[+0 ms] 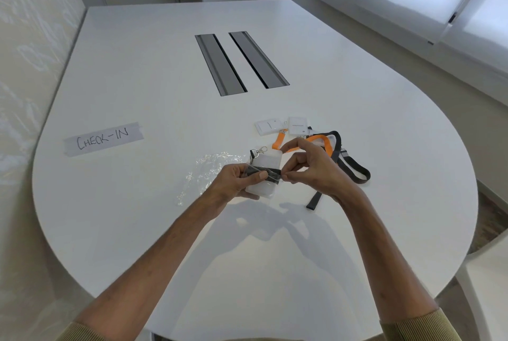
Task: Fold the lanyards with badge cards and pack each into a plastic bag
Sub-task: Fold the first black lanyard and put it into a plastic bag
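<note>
Just below the middle of the frame, the left hand [236, 178] grips a white badge card [268, 160] from its left edge, thumb pressed across the dark lanyard [270, 174] that is wound round the card's middle. The right hand [310, 167] pinches the strap's end at the card's right edge between thumb and forefinger, its other fingers curled and lifted. A metal clip [259, 151] sticks out at the card's top. This reads as the folding step of one set, nearly finished but not yet bagged. The clear plastic bags [209, 170] lie crumpled on the table [137, 79] just left of the hands and look unfilled. To the right, an orange lanyard [319, 141], another dark lanyard [354, 167] and two white cards [265, 126] lie loose, so most of the work appears left.
</note>
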`<state>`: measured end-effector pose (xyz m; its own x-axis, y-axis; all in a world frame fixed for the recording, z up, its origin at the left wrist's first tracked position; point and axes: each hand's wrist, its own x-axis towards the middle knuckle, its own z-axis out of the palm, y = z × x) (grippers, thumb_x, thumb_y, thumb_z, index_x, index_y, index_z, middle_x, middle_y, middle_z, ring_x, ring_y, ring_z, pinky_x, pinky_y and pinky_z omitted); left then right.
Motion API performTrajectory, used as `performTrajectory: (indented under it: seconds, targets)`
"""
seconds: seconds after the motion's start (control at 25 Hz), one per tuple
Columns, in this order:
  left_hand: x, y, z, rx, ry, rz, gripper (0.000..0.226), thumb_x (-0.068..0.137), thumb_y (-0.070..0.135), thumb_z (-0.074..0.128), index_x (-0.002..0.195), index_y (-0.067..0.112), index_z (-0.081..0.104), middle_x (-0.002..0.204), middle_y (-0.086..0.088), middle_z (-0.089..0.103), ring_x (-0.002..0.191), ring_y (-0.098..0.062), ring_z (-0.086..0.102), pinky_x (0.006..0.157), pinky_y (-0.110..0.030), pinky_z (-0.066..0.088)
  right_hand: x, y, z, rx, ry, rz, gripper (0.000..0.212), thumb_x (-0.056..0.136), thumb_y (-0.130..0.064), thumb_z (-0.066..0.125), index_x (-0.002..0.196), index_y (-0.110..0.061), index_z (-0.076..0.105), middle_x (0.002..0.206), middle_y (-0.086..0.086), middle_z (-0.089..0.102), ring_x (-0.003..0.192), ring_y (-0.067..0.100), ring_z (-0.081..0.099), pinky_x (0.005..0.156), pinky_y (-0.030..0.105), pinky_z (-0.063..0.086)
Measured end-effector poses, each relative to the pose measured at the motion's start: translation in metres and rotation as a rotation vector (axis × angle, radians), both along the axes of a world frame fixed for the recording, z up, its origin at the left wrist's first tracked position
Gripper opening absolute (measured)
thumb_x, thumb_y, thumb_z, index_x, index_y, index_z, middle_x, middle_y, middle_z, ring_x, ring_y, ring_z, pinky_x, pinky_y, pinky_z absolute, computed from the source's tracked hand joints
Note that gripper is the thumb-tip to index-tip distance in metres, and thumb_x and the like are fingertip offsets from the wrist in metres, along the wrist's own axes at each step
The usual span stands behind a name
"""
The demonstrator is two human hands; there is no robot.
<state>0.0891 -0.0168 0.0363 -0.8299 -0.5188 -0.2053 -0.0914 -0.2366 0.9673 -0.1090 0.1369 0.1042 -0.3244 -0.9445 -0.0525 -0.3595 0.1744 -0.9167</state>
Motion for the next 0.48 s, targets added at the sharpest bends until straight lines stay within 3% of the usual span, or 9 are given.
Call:
performTrajectory:
  seconds: [0.16,0.32,0.48]
  targets:
    - [0.0,-0.006,0.0,0.003,0.006,0.027,0.041,0.093,0.032,0.083,0.123,0.005,0.08,0.119,-0.018,0.081,0.104,-0.026,0.08,0.076,-0.033,0.065,0.005,-0.004,0.0,-0.06,0.01,-0.033,0.046,0.091,0.006,0.081,0.127,-0.012,0.059,0.092,0.01,0.083,0.094,0.033,0.074,0.085,0.033,0.061]
    - [-0.002,-0.009,-0.002,-0.027,-0.008,0.085,0.03,0.097,0.025,0.083,0.12,0.006,0.081,0.118,-0.016,0.082,0.104,-0.025,0.08,0.075,-0.034,0.066,0.005,-0.009,-0.002,-0.142,0.05,-0.132,0.03,0.095,0.006,0.074,0.118,-0.011,0.068,0.093,0.008,0.079,0.09,0.022,0.073,0.086,0.039,0.064]
    - [-0.003,-0.007,-0.004,-0.081,-0.042,0.068,0.027,0.095,0.023,0.086,0.116,0.008,0.08,0.108,-0.009,0.084,0.101,-0.023,0.082,0.075,-0.034,0.068,0.007,-0.02,0.004,-0.156,0.145,-0.175,0.014,0.105,-0.02,0.076,0.119,-0.022,0.079,0.104,-0.004,0.08,0.098,0.016,0.077,0.09,0.039,0.067]
